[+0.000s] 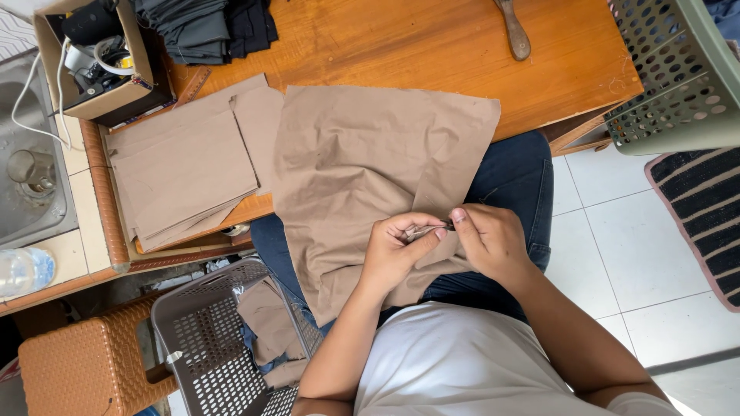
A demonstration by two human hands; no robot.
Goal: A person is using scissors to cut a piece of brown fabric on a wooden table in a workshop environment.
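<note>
Over the person's lap, a large piece of tan cloth [362,162] draped from the wooden tabletop [432,46] down across the dark blue trousers [516,177]; its upper part lay flat and creased on the wood, while its lower edge was gathered between the two hands; the left hand [393,250] curled its fingers [412,229] inward and pinched a small fold of the cloth near the hem; the right hand [489,239] met it just beside, thumb and forefinger pressed together on the same fold, so that the fingertips of both hands almost touched; whether a small tool sat between them could not be told; to the left of the cloth, a stack of cut tan pieces [181,166] rested on the tabletop's edge, with folded dark fabric [208,27] beyond it and a cardboard box [92,58] of odds and ends at the corner; a wooden handle [514,31] lay near the far edge; below the tabletop, a grey perforated basket [208,339] held more tan scraps, beside a woven brown stool [85,366]; a pale green basket [678,77] stood at the right, above a striped mat [705,216] on the white tiled floor [617,254].
</note>
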